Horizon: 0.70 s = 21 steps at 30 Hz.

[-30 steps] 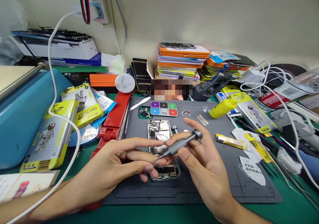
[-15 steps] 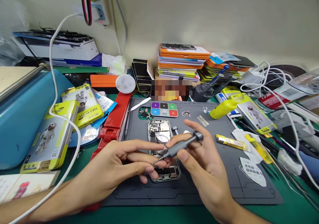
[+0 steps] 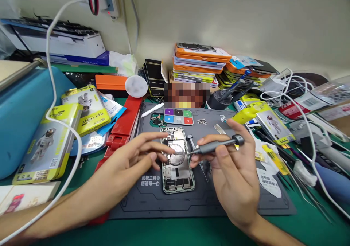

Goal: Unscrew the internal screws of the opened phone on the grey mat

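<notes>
An opened phone (image 3: pixel 179 173) lies at the frame's centre on a dark mat (image 3: pixel 207 204). Right of centre, the right hand (image 3: pixel 235 173) has its fingers around a grey screwdriver (image 3: pixel 212 147); the left hand (image 3: pixel 131 155) spreads loose fingers over the phone's left edge.

Room light fairly bright and even; direction hard to tell. Wall (image 3: pixel 232 23) carries pale sheen, dimming toward upper right corner. Shadows soft. Small highlights on red clamp (image 3: pixel 128 116). Pinpoint red glow on power strip (image 3: pixel 111 0). Wide-lens stretch at edges: blue case (image 3: pixel 24 125) left, plastic jar (image 3: pixel 325 96) right. Screwdriver (image 3: pixel 210 147) shaft slightly soft. Blocky pixelation behind mat (image 3: pixel 232 204), detail lost.
</notes>
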Each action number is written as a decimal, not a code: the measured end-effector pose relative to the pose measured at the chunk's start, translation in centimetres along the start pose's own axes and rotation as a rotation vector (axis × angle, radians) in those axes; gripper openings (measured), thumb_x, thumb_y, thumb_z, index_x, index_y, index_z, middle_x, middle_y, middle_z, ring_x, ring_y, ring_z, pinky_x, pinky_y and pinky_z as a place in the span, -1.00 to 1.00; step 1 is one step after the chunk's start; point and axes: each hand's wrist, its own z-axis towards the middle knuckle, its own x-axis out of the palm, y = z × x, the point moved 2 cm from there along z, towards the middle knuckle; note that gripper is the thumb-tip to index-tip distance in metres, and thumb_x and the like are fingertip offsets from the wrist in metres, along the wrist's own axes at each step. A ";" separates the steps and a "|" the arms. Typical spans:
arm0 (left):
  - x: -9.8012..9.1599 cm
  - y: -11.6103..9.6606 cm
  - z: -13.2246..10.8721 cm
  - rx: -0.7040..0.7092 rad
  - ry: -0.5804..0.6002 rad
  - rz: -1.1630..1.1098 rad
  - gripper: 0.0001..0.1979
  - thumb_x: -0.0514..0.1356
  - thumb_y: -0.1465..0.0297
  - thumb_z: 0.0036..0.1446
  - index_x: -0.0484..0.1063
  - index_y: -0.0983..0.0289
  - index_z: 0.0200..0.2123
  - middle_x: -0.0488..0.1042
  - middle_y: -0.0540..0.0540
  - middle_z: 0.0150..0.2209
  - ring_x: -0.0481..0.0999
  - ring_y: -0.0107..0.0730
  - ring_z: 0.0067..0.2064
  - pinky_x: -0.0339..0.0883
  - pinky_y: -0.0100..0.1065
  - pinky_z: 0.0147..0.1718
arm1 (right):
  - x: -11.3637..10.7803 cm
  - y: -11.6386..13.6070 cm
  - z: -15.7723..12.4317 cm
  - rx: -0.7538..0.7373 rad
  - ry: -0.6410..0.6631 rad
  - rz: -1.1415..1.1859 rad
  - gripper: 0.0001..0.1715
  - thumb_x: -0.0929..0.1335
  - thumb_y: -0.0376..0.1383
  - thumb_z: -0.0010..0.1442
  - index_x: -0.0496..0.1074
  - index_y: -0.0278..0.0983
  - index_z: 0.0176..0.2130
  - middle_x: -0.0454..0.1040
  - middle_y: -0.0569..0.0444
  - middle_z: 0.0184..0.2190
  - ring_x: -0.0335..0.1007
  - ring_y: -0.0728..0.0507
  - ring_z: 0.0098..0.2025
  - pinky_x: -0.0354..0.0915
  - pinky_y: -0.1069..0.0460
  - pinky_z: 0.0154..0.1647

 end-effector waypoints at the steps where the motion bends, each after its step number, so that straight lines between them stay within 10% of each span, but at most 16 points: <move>1: -0.2 0.1 0.0 0.008 -0.045 0.030 -0.67 0.17 0.23 0.56 0.44 -0.09 0.31 0.63 -0.04 0.16 0.63 -0.45 0.04 0.50 -0.51 0.03 | 0.1 -0.2 -0.2 -0.033 0.012 -0.054 -0.46 0.26 -0.42 0.55 0.17 -0.05 0.39 0.60 0.06 -0.11 0.64 -0.05 -0.32 0.69 0.02 -0.28; 10: -0.5 -0.3 -0.2 0.046 -0.085 0.143 -0.75 0.16 0.28 0.55 0.55 -0.14 0.15 0.58 -0.13 0.08 0.57 -0.47 -0.04 0.46 -0.51 0.00 | 0.8 -0.9 -1.6 -0.536 0.409 -0.554 -0.15 0.43 -0.57 0.37 0.14 -0.22 0.48 0.60 -0.10 -0.01 0.67 -0.14 -0.03 0.68 0.00 -0.12; 21: -0.3 -1.2 0.1 0.051 0.012 0.156 -0.73 0.14 0.44 0.52 0.61 -0.01 0.01 0.62 -0.16 -0.04 0.54 -0.50 0.00 0.38 -0.58 0.00 | 0.9 -1.4 -1.8 -0.512 0.496 -0.582 -0.16 0.40 -0.57 0.39 0.11 -0.29 0.50 0.63 -0.19 0.07 0.66 -0.22 0.14 0.66 -0.13 0.12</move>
